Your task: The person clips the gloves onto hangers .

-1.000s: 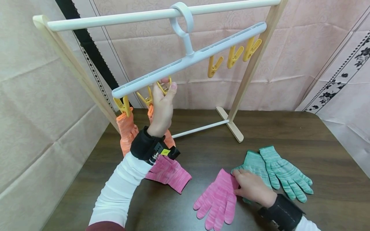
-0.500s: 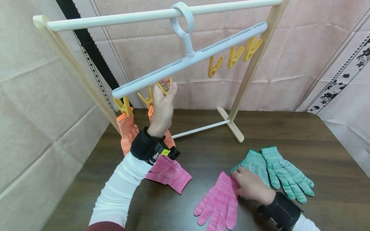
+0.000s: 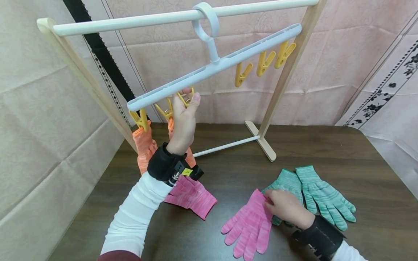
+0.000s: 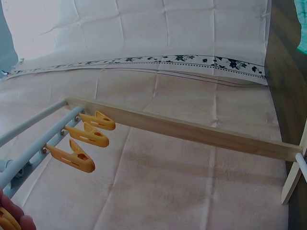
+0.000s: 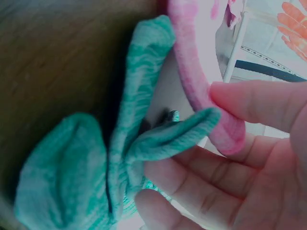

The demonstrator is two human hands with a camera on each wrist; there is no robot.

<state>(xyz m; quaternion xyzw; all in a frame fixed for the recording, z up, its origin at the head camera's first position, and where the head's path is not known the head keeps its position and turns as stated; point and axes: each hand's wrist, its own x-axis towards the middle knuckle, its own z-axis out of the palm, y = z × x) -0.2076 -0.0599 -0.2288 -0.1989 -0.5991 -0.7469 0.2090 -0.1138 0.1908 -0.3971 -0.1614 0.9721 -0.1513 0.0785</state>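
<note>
My left hand [image 3: 183, 125] is raised under the blue hanger [image 3: 213, 67], squeezing a yellow clothespin [image 3: 186, 100] between thumb and fingers. Two more clothespins to its left hold orange gloves [image 3: 143, 146], partly hidden behind the left arm. At the lower right, my right hand [image 3: 288, 207] pinches a pink glove [image 3: 249, 226] near its cuff, its fingers spread toward me. The right wrist view shows the thumb on the pink glove's cuff [image 5: 228, 134], with green glove fingers [image 5: 144, 96] close beside the hand. A second pink glove [image 3: 192, 195] lies below the left wrist.
Two green gloves [image 3: 323, 192] lie on the dark wooden table [image 3: 326, 148] beyond the right hand. The hanger hangs tilted, left end low, from the white bar [image 3: 130, 22] of a wooden-legged rack. Several yellow clothespins [image 4: 88, 136] dangle at its right end.
The pink glove and my right hand have shifted slightly right and away from me. My left hand stays at the clothespin.
</note>
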